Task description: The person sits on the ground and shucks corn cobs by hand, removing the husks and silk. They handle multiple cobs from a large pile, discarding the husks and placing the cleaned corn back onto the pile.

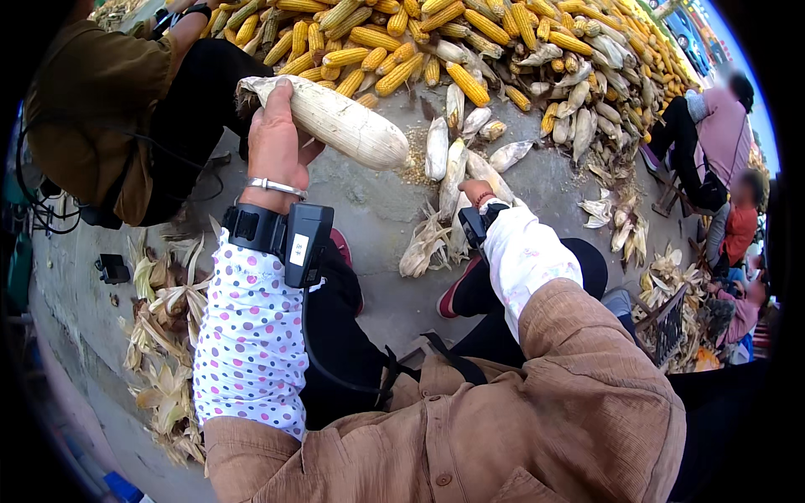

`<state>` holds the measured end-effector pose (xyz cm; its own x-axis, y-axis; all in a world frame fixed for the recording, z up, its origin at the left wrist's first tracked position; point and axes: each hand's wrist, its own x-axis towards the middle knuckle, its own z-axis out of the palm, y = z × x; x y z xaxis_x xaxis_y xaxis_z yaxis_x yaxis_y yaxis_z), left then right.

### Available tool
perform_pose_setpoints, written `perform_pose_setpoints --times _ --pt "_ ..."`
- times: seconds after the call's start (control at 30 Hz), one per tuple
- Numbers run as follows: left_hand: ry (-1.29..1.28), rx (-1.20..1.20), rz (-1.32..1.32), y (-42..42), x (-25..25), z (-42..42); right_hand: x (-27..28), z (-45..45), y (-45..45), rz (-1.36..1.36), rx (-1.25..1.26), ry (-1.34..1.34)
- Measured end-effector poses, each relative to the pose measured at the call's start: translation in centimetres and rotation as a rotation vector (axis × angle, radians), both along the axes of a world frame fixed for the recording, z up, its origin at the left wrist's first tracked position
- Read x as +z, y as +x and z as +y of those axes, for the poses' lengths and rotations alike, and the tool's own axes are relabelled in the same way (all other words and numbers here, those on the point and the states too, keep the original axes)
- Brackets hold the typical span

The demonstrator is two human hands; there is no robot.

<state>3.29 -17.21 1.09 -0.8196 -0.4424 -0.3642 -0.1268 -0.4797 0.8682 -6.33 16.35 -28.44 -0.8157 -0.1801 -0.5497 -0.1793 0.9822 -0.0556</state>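
My left hand (277, 148) is raised and grips an ear of corn in its pale dry husk (349, 126) near its stalk end, thumb on top. The blunt end of that ear points right. Lower down, my right hand (476, 188) reaches among several unhusked ears lying on the concrete. It is beside one husked-over ear (453, 179) and in front of another pale ear (489, 175); its fingers are mostly hidden, so their grip is unclear. A loose husk bundle (424, 245) lies just below, near my shoe.
A large heap of yellow corn cobs (377, 41) spreads ahead, with unhusked ears (585, 126) on its right side. Husk piles lie left (166, 377) and right (670, 283). One person (100, 107) sits close at left; others sit at right. A small black device (113, 268) rests on the ground.
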Motion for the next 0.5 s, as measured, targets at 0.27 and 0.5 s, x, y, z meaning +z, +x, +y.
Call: perform_pose_setpoints --times 0.27,0.5 --pt "-0.117 -0.136 -0.037 0.6 -1.2 -0.6 -10.5 1.9 5.2 0.003 -0.903 -0.169" --pt "-0.156 -0.191 -0.096 -0.3 -2.9 -0.8 -1.7 -2.2 4.3 -0.077 -1.039 -0.54"
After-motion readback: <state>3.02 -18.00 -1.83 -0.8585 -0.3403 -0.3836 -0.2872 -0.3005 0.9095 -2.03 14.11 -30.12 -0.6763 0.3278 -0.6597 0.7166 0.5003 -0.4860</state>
